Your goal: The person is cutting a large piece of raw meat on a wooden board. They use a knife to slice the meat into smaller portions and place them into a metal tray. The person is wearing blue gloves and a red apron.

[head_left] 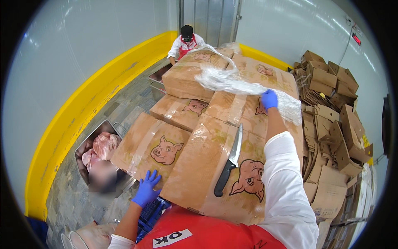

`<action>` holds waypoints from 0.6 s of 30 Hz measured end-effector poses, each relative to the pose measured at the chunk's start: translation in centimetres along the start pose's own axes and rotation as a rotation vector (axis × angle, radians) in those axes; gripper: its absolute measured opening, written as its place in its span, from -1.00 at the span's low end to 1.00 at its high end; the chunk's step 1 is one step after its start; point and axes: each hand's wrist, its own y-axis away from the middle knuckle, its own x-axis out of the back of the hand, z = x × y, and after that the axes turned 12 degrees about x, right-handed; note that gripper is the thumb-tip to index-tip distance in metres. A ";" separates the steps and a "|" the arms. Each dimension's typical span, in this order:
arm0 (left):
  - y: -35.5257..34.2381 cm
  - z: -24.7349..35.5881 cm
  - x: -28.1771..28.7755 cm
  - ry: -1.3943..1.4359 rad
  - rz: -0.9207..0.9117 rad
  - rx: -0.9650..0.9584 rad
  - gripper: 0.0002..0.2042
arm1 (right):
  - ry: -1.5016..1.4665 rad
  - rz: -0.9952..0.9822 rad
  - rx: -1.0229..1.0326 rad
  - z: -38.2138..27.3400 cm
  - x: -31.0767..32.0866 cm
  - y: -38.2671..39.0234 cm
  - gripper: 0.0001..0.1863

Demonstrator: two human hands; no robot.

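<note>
- Your right hand [269, 99] grips the plastic wrap [232, 83], far right over the boxes [195, 166]
- Your left hand [147, 189] lies open, flat on the near-left box
- The knife [229, 162] rests on the near box

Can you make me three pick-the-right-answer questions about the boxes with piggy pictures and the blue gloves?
1. Where does the knife lie?
A. On top of a cardboard box
B. On the floor
C. In the metal tub

2. What colour are the gloves on both hands?
A. Yellow
B. Blue
C. Green

3. What is the right hand doing?
A. Resting flat on a box
B. Holding the knife
C. Pulling clear plastic wrap

Answers: 1 A, the black-handled knife rests on the nearest box, held by no one. 2 B, both gloves are blue. 3 C, the right hand's grip is closed on the plastic wrap, while the left hand lies flat on another box.
</note>
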 end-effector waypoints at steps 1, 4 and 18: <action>-0.5 0.6 0.2 0.011 -0.011 -0.006 -0.31 | 0.093 0.111 -0.034 4.4 0.7 -1.8 -0.72; -0.8 0.7 -0.2 0.044 -0.039 0.014 -0.33 | 0.744 -0.160 -0.114 14.8 7.0 -6.1 -0.78; -5.4 2.8 1.6 0.370 -0.165 0.115 -0.54 | -0.671 -0.392 0.048 -9.4 25.8 28.4 -0.67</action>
